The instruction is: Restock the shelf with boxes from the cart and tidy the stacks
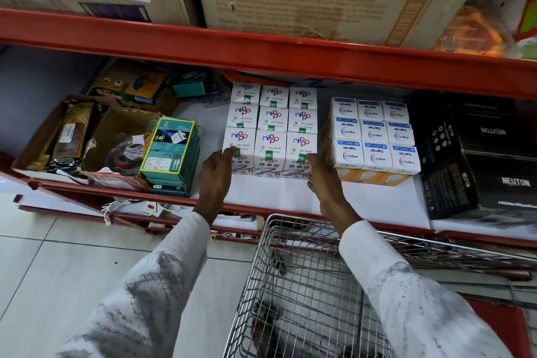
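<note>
Nine Nippo boxes (270,128), three-by-three block on red shelf (261,208), front row running left-right. Left hand (216,174) flat at left end, right hand (324,180) at right end; both open, bracketing, grasping nothing. Cart (305,285) directly below.

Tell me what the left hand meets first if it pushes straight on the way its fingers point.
The left hand points into the shelf; its fingertips already look to be at the front-left Nippo box, so it meets that box first.
</note>
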Tool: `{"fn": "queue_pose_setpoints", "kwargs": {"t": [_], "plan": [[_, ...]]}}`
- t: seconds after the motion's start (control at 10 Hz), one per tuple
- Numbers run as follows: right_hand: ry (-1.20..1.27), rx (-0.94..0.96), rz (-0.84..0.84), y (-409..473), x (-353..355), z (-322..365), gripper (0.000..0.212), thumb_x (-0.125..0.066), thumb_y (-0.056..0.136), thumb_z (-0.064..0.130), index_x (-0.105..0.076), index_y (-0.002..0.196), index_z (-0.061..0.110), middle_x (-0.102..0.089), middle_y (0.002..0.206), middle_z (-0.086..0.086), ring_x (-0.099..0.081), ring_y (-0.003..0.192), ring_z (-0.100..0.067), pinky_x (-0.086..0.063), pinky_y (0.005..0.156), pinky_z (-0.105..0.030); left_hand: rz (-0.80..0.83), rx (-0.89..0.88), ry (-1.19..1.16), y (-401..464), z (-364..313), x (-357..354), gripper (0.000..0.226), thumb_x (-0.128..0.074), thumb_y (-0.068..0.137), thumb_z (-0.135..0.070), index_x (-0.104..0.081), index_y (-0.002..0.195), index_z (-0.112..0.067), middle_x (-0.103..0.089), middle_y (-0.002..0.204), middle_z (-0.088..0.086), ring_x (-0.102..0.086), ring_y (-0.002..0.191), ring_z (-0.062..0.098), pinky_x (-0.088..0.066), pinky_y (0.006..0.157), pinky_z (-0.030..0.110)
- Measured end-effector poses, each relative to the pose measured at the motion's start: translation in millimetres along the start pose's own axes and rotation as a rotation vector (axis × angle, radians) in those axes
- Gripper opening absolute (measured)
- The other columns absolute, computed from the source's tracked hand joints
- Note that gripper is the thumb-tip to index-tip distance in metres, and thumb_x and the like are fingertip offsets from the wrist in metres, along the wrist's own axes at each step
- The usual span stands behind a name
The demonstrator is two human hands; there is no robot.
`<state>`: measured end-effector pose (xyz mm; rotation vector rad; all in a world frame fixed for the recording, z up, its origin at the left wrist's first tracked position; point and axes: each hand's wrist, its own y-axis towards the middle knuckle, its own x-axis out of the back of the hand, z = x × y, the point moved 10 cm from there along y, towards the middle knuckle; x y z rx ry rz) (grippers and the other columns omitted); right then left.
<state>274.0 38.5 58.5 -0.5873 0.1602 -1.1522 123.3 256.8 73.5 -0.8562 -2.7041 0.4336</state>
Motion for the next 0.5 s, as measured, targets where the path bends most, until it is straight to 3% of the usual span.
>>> {"fn": "queue_pose_setpoints", "kwargs": {"t": [0.2,0.3,0.4,0.5], "plan": [[0.035,-0.004,0.015,-4.4,-0.7,3.3,0.026,-0.056,0.072,0.062,-0.065,0.082,0.04,-0.067,0.127,-0.002,-0.059,0.118,-0.024,-0.044,0.109,-0.05,0.013,-0.009,0.033,-0.5,-3.9,0.5,0.033,-0.056,0.089,-0.056,-0.068,0.088,-0.026,-0.074,0.101,0.009,-0.066,0.09,0.023,-0.052,0.09,0.041],[0.045,-0.013,0.01,-5.2,-1.1,4.4,0.025,-0.056,0.075,0.06,-0.063,0.081,0.036,-0.067,0.125,-0.004,-0.059,0.117,-0.025,-0.045,0.108,-0.051,0.022,-0.002,0.065,-2.7,-3.8,2.4,0.036,-0.055,0.089,-0.059,-0.068,0.093,-0.026,-0.074,0.104,0.009,-0.068,0.096,0.026,-0.053,0.097,0.046],[0.023,0.019,-0.008,-9.2,1.2,11.6,0.024,-0.056,0.079,0.058,-0.06,0.077,0.035,-0.065,0.116,-0.003,-0.058,0.116,-0.028,-0.044,0.108,-0.052,-0.007,-0.064,0.139,-8.2,-13.4,8.2,0.065,-0.053,0.084,-0.073,-0.066,0.117,-0.018,-0.072,0.119,0.015,-0.067,0.106,0.032,-0.051,0.102,0.049],[0.06,0.014,-0.073,-12.0,16.3,8.4,0.024,-0.059,0.082,0.057,-0.062,0.077,0.033,-0.065,0.102,0.0,-0.061,0.109,-0.028,-0.047,0.105,-0.051,-0.117,-0.233,0.361,-29.0,-42.4,18.7,0.067,-0.061,0.092,-0.055,-0.054,0.137,-0.006,-0.064,0.135,0.019,-0.064,0.116,0.034,-0.044,0.1,0.034]]}}
